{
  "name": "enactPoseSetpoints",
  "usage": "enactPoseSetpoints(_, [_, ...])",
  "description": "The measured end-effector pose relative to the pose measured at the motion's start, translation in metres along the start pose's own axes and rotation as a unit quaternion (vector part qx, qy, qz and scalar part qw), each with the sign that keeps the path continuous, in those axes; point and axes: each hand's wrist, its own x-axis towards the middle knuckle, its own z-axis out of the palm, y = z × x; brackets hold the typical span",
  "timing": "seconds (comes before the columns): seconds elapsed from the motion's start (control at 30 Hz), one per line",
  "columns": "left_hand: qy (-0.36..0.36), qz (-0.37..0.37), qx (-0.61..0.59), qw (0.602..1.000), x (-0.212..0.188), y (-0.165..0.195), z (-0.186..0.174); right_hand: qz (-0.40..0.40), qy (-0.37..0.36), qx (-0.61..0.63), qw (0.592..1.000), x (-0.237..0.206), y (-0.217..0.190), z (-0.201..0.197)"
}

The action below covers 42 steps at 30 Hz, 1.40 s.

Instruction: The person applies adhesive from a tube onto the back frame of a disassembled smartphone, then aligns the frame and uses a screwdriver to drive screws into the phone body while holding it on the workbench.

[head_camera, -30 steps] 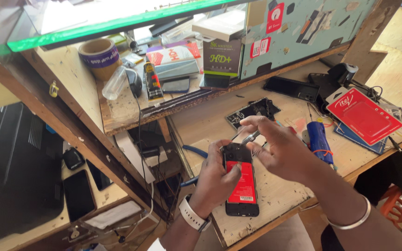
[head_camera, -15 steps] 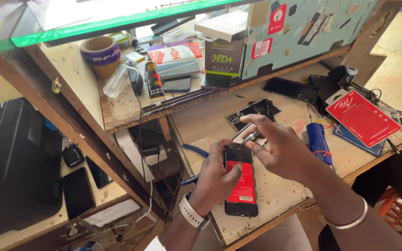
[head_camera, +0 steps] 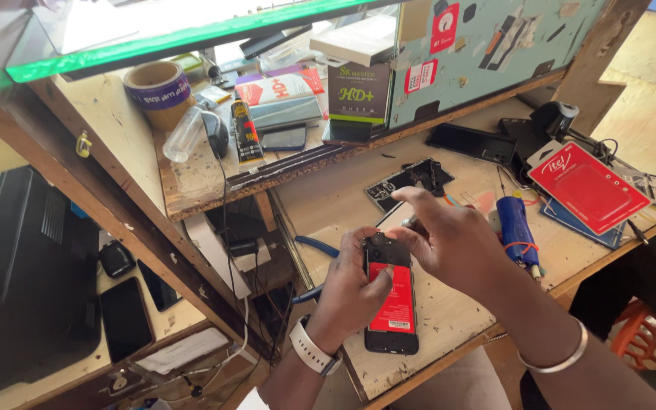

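So there's one opened phone point(head_camera: 391, 304) lying flat near the front edge of the wooden tabletop point(head_camera: 449, 319), back cover off, red battery showing. Counted around it: one blue-handled tool point(head_camera: 516, 231) just to the right, one red card-like package point(head_camera: 588, 187) further right with a blue one peeking out underneath, and one black circuit piece point(head_camera: 408, 181) behind the phone. Up on the shelf point(head_camera: 191, 182) I see one roll of tape point(head_camera: 156, 85), one small glue tube point(head_camera: 245, 133), and one dark box point(head_camera: 358, 93) standing upright.

The left hand point(head_camera: 349, 292) is curled around the phone's left side, thumb pressed across the red battery. The right hand point(head_camera: 449, 239) sits over the top end of the phone, fingers bent and pinched onto something small there, can't make out what. Index finger sticks out a bit. Neither hand is spread open.
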Motion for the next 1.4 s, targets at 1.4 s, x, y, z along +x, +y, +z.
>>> enactPoseSetpoints(1.4, [-0.003,-0.027,-0.083,0.996,-0.001,-0.006,0.001,0.071,0.288,0.179,0.938,-0.018,0.085,0.042])
